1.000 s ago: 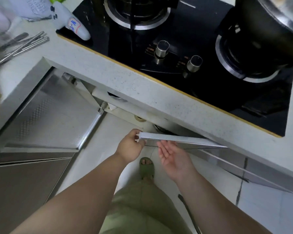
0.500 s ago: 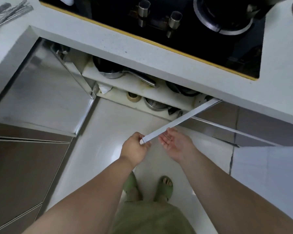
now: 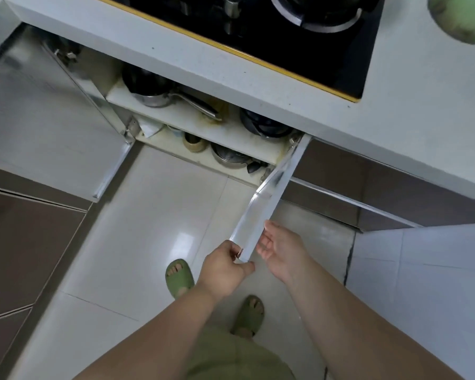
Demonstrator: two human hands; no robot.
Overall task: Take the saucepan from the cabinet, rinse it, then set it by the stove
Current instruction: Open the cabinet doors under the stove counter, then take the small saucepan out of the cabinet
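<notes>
A steel saucepan with a long handle lies on the upper shelf of the open cabinet under the black stove. The right cabinet door stands swung out towards me. My left hand pinches its free lower corner. My right hand rests open with its palm against the door's edge. Both hands are well in front of the shelf and apart from the saucepan.
The left cabinet door hangs wide open. A dark pot sits at the shelf's right; a steel lid and a tape roll lie on the lower shelf. A green round thing sits on the countertop. Feet in green slippers stand on the tiled floor.
The right door has swung from nearly closed to wide open, drawn by my left hand. The shelves and the saucepan have come into sight. The view has dropped away from the stove.
</notes>
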